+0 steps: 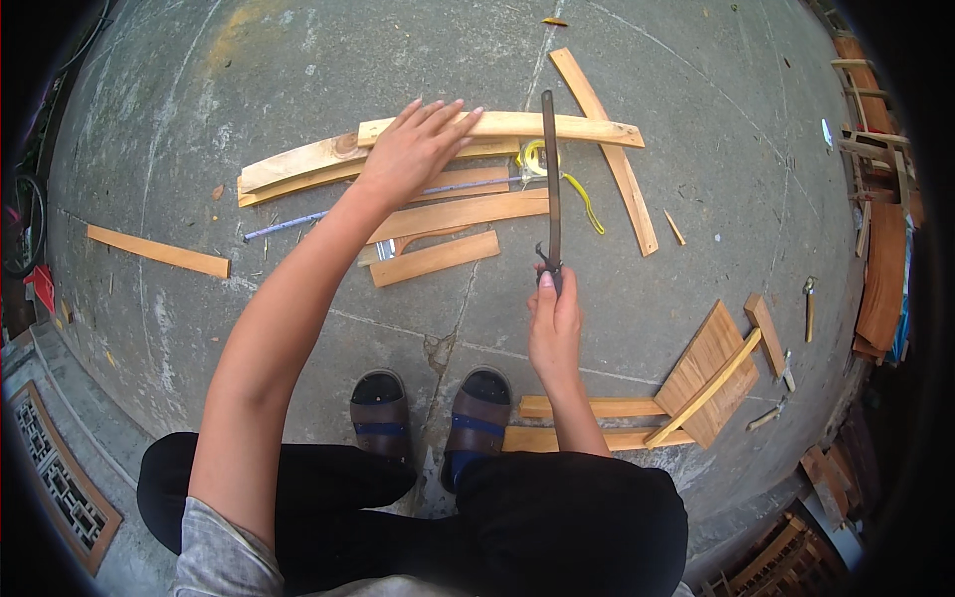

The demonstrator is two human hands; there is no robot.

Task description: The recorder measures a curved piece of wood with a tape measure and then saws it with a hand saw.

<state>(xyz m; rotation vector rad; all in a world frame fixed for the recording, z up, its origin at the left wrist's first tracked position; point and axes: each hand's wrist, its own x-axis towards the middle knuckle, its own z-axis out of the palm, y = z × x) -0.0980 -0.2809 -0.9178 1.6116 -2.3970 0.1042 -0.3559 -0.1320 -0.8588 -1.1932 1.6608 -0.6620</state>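
My left hand [413, 149] lies open across a pale curved wooden strip [557, 126], fingers stretched over it, beside another stacked strip [288, 169]. My right hand [552, 313] grips the black handle of a long, narrow dark saw [552, 189], held upright in the picture across the pale strip's right part. Beneath and near these lie a yellow tape measure [534, 159], a thin bluish measuring stick [288, 226], shorter planks [438, 259] and a brush [385, 251], partly covered by wood. A longer slat [632, 209] crosses under the strip on the right.
A single slat [159, 249] lies at left on the concrete. At lower right are a joined wooden piece [701, 398], a hammer [809, 313] and small tools. Wood piles [875, 289] line the right edge; a framed step [55, 458] is lower left. My sandalled feet [381, 418] are below.
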